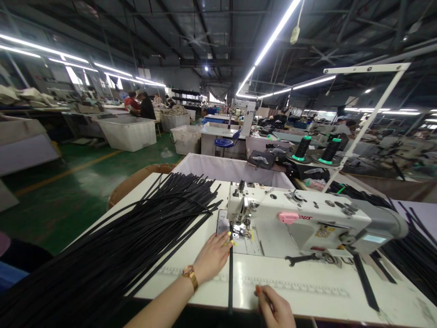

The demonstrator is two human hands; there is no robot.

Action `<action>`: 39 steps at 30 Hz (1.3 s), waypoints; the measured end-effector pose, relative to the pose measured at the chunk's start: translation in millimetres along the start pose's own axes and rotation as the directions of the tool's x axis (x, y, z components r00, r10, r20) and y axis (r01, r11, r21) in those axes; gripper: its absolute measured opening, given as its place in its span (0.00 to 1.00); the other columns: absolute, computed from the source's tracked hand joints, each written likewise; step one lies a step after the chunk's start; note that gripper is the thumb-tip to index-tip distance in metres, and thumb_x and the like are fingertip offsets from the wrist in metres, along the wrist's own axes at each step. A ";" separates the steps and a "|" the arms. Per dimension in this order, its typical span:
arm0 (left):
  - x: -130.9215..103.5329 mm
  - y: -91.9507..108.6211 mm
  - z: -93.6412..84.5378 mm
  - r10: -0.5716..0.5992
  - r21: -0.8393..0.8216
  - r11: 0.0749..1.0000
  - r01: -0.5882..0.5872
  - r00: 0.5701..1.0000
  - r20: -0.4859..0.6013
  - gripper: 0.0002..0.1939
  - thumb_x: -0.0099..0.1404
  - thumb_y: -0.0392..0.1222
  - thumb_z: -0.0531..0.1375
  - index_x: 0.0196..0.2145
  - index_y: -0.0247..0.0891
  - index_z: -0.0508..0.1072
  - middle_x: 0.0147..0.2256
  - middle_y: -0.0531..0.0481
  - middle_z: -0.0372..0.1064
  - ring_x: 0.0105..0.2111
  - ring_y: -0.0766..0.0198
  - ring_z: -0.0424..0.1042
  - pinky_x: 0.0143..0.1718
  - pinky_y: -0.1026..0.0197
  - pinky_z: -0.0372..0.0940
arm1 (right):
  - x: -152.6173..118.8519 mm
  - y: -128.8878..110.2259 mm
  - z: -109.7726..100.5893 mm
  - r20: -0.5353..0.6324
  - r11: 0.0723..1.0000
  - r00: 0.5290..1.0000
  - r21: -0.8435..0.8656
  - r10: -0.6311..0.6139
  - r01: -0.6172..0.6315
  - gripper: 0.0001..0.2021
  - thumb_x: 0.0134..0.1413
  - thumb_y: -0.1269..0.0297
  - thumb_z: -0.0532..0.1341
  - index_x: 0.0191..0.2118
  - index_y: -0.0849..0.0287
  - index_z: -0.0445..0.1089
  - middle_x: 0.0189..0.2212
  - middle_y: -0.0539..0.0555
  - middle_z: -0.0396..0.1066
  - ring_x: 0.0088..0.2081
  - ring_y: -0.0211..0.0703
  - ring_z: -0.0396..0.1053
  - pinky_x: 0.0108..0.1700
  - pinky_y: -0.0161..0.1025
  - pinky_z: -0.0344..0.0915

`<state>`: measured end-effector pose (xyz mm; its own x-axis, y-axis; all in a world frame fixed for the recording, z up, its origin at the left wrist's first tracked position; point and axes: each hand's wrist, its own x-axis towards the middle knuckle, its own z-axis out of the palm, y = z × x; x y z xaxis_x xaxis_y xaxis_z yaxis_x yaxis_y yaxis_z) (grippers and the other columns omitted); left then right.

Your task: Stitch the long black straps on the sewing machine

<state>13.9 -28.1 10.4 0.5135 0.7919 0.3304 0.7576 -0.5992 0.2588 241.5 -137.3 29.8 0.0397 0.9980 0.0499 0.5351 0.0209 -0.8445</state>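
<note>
While left fingers (221,238) lie extended against black strip (231,278) | right fingers (263,298) curled

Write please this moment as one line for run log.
left hand: against black strip, near sewing machine | right hand: curled at table edge, grip unclear | wrench: on table | strip pile: table's left

Right of centre, we read the red letters "ous" (305,217) on the white sewing machine (266,205), right beside a pink piece (288,217). We cannot make out its yellow label (324,231), the lit display (374,238) at right, or numbers along the ruler scale (314,288) on the tabletop (273,269), lower right.
</note>
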 end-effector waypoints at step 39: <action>4.9 -41.3 52.6 0.329 0.244 0.931 -0.273 0.916 -0.230 0.21 0.63 0.39 0.56 0.54 0.48 0.70 0.54 0.50 0.70 0.50 0.55 0.72 0.45 0.57 0.72 | 44.5 41.8 2.3 -0.082 0.773 0.996 -0.633 -0.042 -0.020 0.11 0.47 0.71 0.58 0.36 0.52 0.73 0.31 0.50 0.79 0.34 0.44 0.77 0.33 0.32 0.63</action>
<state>6.4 6.7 -46.4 0.6267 0.5010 0.5968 0.6630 -0.7453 -0.0706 263.8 -91.9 -4.4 0.0866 0.9879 0.1289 0.9477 -0.0418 -0.3165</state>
